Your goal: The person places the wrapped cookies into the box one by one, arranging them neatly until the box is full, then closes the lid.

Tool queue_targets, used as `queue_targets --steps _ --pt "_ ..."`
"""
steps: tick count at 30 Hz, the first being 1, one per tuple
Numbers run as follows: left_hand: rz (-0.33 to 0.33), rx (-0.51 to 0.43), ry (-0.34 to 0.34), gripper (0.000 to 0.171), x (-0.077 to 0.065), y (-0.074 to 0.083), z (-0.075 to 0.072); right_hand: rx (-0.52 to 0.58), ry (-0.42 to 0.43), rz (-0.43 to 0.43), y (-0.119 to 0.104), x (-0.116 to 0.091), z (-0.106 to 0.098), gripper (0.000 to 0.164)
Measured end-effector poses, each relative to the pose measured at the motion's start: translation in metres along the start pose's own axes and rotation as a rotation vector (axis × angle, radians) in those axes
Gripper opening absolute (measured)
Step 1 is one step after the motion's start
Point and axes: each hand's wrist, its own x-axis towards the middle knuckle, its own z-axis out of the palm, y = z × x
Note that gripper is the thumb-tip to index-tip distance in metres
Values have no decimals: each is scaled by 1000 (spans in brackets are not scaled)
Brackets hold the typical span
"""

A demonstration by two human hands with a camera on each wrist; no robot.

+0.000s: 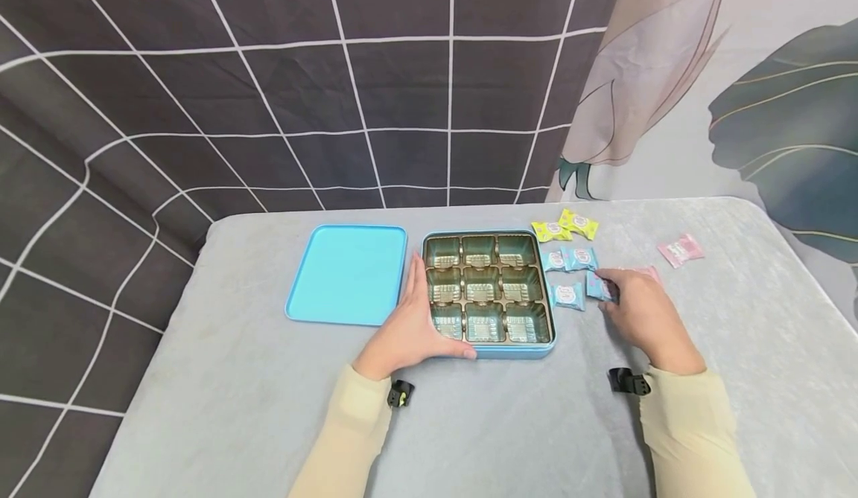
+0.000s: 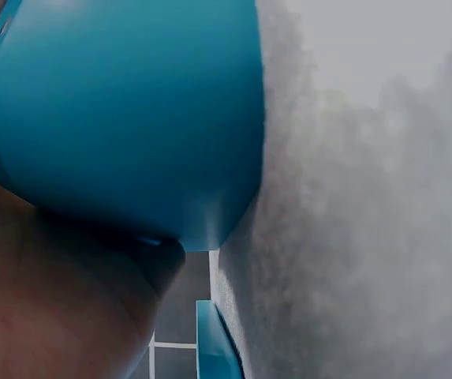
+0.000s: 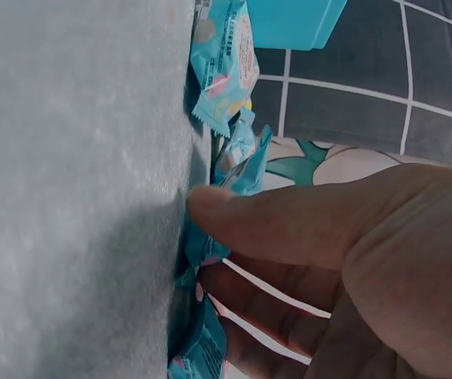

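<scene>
Light blue lid point(image 1: 348, 275): flat on the table point(image 1: 509, 431), left of the left hand point(image 1: 412, 327), open surface from there to the left edge. Left hand: spread wide, fingers along the left wall of the blue tin point(image 1: 516, 350), thumb along its front. Blue tin: right of that hand, opening upward, gold nine-compartment tray point(image 1: 488, 297) inside; open room in front, between both hands. Two yellow sweets point(image 1: 552, 231), three blue sweets point(image 1: 568, 295): between tin and right hand point(image 1: 646, 315), yellow farthest. Held sweet point(image 1: 598, 286): blue, long axis roughly sideways, exposed end pointing left. Right hand: narrow, pinching that sweet. Two pink sweets point(image 1: 681, 250): one partly hidden behind this hand, one beyond it rightward, short of the right edge.
</scene>
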Motion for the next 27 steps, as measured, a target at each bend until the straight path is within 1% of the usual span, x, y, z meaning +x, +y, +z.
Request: queue_targets --steps 3,6,9,16,22,27 --pt "-1 -6 -2 161 0 -1 0 0 -7 3 1 -1 -3 48" --pt "6 -6 -3 162 1 -1 1 4 6 -13 1 -1 -4 49" --pt "10 -14 -7 162 1 -1 0 8 36 -36 0 -1 -5 50" --pt "12 -31 -16 159 0 -2 -1 18 103 -28 -6 0 -5 45" --pt "3 -50 -32 159 0 -2 -1 49 147 -48 -10 1 -5 42" --pt "-4 -38 -33 158 -1 -1 -2 60 188 -63 -15 4 -6 40"
